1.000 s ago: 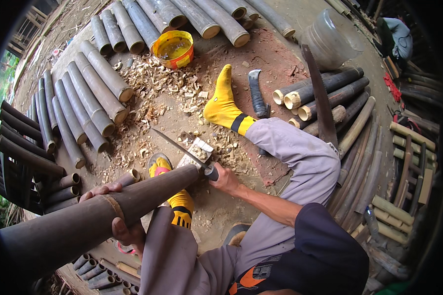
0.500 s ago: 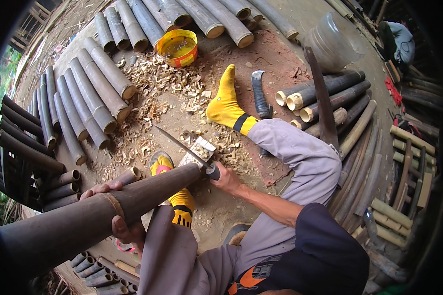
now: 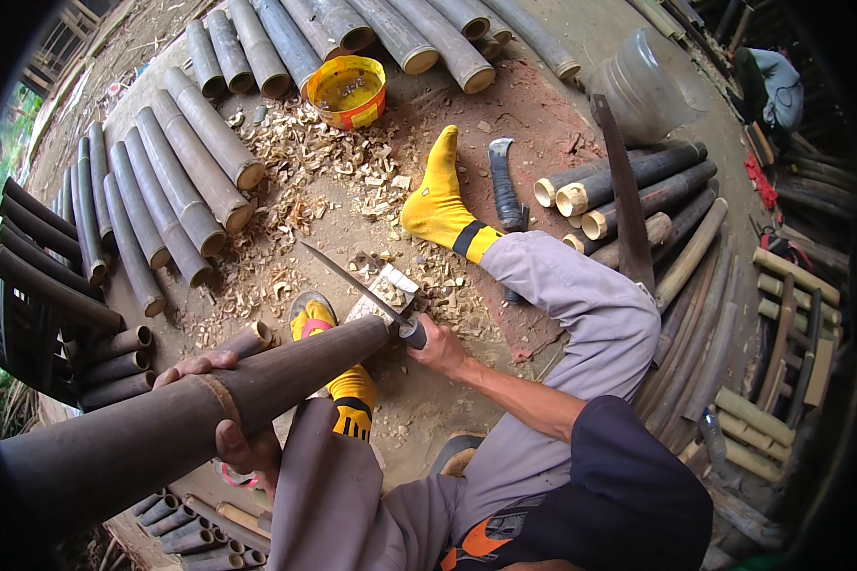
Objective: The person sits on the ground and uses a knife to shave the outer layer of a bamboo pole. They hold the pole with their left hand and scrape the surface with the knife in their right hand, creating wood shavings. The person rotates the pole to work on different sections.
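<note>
A thick dark bamboo pole (image 3: 290,376) slants across my left knee, its far end next to a whitish block (image 3: 388,290) on the ground. Around the pole, near its raised joint ring, my left hand (image 3: 246,449) is closed, fingers on the far side and thumb nearer me. My right hand (image 3: 440,347) grips the dark handle of a long knife (image 3: 354,285) beside the pole's far end. The narrow blade points up and to the left, in front of the block. The pole's cut face is hidden from view.
Pale shavings (image 3: 295,157) litter the ground. Bamboo lengths lie left (image 3: 176,186), far (image 3: 390,33) and right (image 3: 638,190). Ahead are a yellow-orange tub (image 3: 346,92) and a curved tool with a black handle (image 3: 506,186). A long dark blade (image 3: 625,190) stands by my right knee.
</note>
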`<control>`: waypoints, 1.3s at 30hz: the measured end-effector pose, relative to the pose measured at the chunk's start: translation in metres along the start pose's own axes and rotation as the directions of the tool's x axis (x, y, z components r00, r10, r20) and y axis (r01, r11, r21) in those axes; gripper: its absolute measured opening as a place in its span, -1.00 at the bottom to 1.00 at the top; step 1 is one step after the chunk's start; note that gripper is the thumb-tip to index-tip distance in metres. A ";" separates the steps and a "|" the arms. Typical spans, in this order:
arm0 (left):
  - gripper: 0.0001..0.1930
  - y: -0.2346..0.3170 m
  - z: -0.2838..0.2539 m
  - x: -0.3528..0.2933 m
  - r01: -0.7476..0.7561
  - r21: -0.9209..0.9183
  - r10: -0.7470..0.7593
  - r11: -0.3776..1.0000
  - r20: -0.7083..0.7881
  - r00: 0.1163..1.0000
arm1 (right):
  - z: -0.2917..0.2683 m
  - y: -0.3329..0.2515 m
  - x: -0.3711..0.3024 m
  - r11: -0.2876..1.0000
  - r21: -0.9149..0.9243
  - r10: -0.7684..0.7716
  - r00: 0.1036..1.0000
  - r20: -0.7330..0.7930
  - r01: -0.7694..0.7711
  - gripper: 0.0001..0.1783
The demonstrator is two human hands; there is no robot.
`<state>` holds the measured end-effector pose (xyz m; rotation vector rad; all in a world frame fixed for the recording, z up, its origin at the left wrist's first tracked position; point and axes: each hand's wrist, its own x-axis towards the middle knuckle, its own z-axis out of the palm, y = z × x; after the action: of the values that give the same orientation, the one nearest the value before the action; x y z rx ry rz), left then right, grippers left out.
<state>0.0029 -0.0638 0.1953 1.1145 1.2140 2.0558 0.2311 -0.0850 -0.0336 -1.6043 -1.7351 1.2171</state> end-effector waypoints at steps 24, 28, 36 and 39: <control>-0.21 0.003 -0.003 -0.001 0.008 0.014 -0.008 1.000 -0.050 0.999 | 0.006 0.009 0.000 0.998 -0.041 -0.058 0.998 -0.037 0.056 -0.61; -0.21 0.002 -0.004 -0.002 0.008 0.021 -0.007 1.000 -0.062 0.998 | 0.007 0.011 0.000 0.998 -0.032 -0.064 0.997 -0.036 0.063 -0.61; -0.21 0.003 -0.003 -0.001 0.011 0.028 -0.009 1.000 -0.053 0.999 | 0.005 0.010 0.000 0.997 -0.040 -0.062 0.998 -0.028 0.061 -0.61; -0.21 0.002 -0.005 -0.001 0.002 0.039 0.000 0.999 -0.050 0.999 | 0.007 0.012 0.000 0.997 -0.058 -0.060 0.998 -0.024 0.059 -0.59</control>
<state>-0.0002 -0.0678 0.1952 1.0856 1.2832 2.0790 0.2314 -0.0877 -0.0475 -1.5821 -1.8031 1.1232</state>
